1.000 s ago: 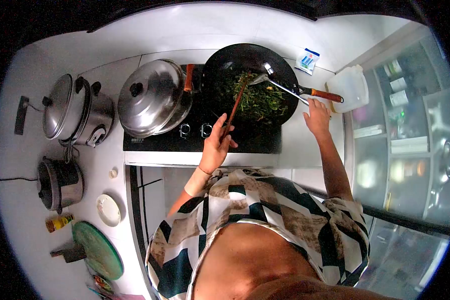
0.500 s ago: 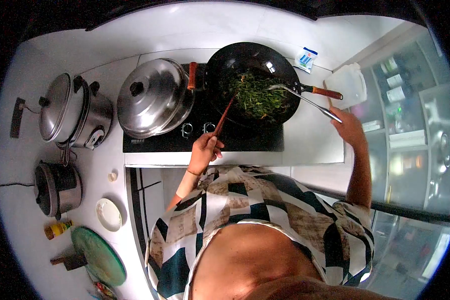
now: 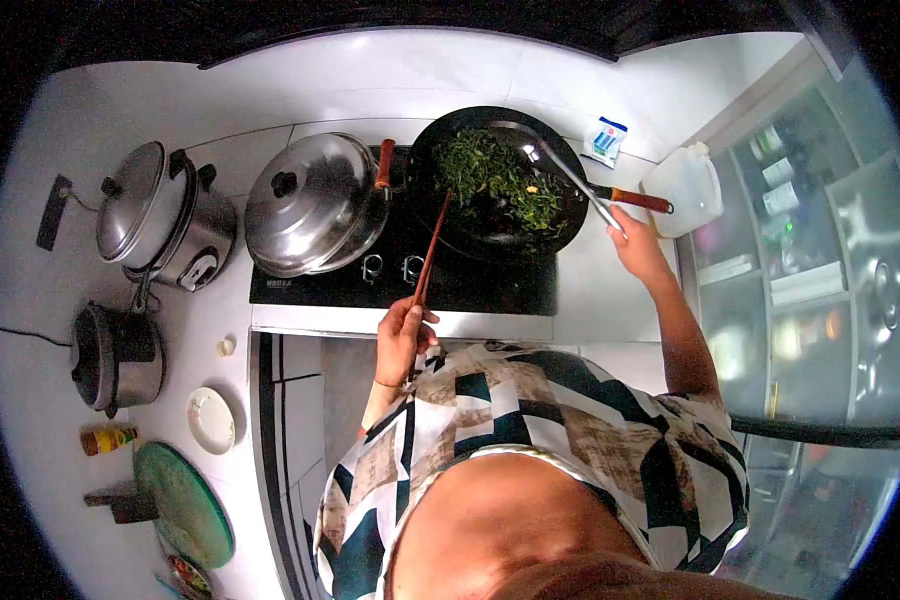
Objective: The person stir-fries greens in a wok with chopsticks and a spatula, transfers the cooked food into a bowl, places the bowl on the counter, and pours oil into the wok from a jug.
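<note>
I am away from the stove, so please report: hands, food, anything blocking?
Left hand holding chopsticks. Right hand holding metal spatula. Greens inside pan. Lidded pot alongside, not blocking.

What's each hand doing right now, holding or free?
Left hand: closed, holding reddish-brown chopsticks.
Right hand: closed, holding a long metal utensil by its handle end.

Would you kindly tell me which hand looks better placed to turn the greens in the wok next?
Probably the right hand: it holds the long metal utensil, which extends over the wok. The left hand holds slim chopsticks, tips near the greens, likely less suited to turning.
</note>
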A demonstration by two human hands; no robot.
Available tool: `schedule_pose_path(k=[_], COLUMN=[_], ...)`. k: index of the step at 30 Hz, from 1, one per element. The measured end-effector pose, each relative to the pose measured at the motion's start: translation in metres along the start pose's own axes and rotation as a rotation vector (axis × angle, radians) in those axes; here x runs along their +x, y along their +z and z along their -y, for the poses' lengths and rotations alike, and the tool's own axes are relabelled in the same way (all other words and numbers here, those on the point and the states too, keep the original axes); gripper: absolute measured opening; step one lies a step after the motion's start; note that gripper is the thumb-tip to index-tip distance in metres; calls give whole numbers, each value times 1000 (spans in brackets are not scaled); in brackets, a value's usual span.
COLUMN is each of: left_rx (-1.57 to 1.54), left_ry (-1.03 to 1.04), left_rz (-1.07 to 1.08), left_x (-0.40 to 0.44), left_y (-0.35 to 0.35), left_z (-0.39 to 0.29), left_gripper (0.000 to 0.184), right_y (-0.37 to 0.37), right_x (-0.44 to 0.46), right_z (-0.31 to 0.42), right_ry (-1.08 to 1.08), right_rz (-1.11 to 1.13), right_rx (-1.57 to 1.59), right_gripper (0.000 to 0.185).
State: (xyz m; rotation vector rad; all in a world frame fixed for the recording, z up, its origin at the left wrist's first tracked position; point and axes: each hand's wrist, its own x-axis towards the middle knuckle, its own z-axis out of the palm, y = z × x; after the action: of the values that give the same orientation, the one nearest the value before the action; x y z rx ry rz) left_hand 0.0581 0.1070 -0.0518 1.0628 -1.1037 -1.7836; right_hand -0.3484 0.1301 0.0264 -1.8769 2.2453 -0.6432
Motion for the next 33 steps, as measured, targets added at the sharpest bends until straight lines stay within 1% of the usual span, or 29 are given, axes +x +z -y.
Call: schedule_pose_path(k=[2, 5, 8, 9, 11, 12, 13, 14, 17, 18, 19, 20, 23, 25, 26, 29, 30, 32, 33], left_rx=[-17, -33, -42, -48, -27, -13, 0, 9, 179, 184, 350, 451, 780, 913, 981, 998, 861, 732, 666], left_ry=[-5, -13, 5, 14, 0, 10, 20, 53, 90, 114, 182, 221, 337, 451, 509, 557, 518, 266, 139], left_rz=[-19, -46, -53, -50, -91, -100, -112, -114, -134, -116, -134, -110, -26, -9, 3, 83, 93, 162, 194], left_x=[-7, -17, -25, -26, -32, -33, -33, -32, -17, -6, 3, 18, 59, 97, 113, 149, 149, 169, 176], left_y=[5, 20, 32, 35, 37, 36, 37, 37, 35, 33, 39, 40, 53, 60, 63, 74, 84, 86, 88], left_z=[1, 3, 5, 7, 12, 16, 17, 17, 10, 10, 1, -1, -18, -18, -17, -21, -27, -19, -16], left_gripper=[23, 22, 23, 23, 21, 22, 22, 22, 25, 24, 23, 22, 20, 21, 21, 21, 25, 27, 29], right_y=[-2, 2, 33, 43, 51, 59, 48, 33, -6, -13, -17, -20, -15, -6, -1, 15, 16, 16, 21], right_x=[8, 30, 57, 60, 47, 39, 28, 15, -12, -18, -21, -24, -31, -34, -37, -44, -45, -45, -41], right_z=[-8, -12, -28, -24, -13, -20, -10, -4, -13, -18, -21, -24, -25, -24, -29, -42, -40, -36, -34], right_ry=[21, -29, 17, 42, -40, -76, -47, -69, -104, -107, -84, -59, 22, 101, 97, 91, 91, 101, 50], right_rz=[-66, -120, 59, 105, 104, 98, 169, 174, 179, 180, 170, 160, 127, 111, 105, 93, 100, 118, 42], right_rx=[51, -25, -21, -80, -146, -102, -88, -113, -155, -164, -176, -187, -235, -285, -244, -154, -144, -158, -123], right_gripper=[30, 32, 32, 32, 35, 38, 40, 41, 41, 41, 41, 41, 41, 43, 42, 40, 39, 38, 39])
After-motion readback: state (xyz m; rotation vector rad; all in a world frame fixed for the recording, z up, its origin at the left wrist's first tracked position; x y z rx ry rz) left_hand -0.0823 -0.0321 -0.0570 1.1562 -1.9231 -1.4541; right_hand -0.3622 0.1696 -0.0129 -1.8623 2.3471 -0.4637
